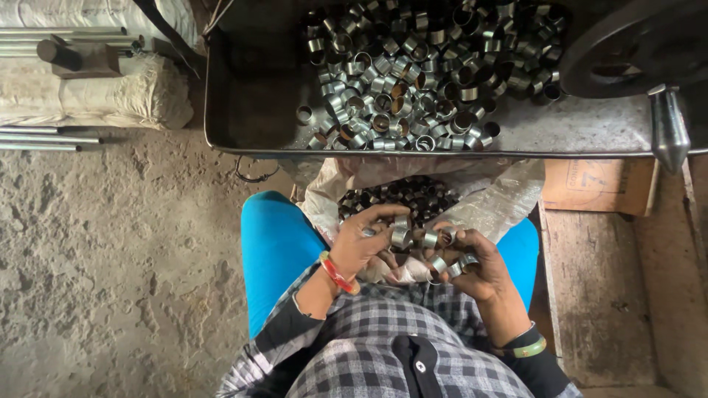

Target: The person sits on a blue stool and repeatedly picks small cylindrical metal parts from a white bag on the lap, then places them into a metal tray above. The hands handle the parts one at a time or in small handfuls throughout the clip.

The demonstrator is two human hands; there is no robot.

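My left hand [363, 239] is curled around a few short metal rings [402, 234], with a red bangle on its wrist. My right hand [478, 267] also grips several shiny metal rings [450, 265] between fingers and palm, with a green bangle on its wrist. Both hands hover over a plastic sack [501, 203] lying open on my lap between my blue-clad knees, and it holds a heap of dark metal rings [413, 195]. Above it, a metal tray [582, 129] carries a large pile of the same rings [420, 66].
A black wheel with a pointed metal handle [667, 125] sits at the tray's right end. A cardboard box [597, 184] and wooden boards [597, 295] lie to the right. White sacks [96, 92] and metal rods [44, 138] are at the upper left on a rough concrete floor [110, 258].
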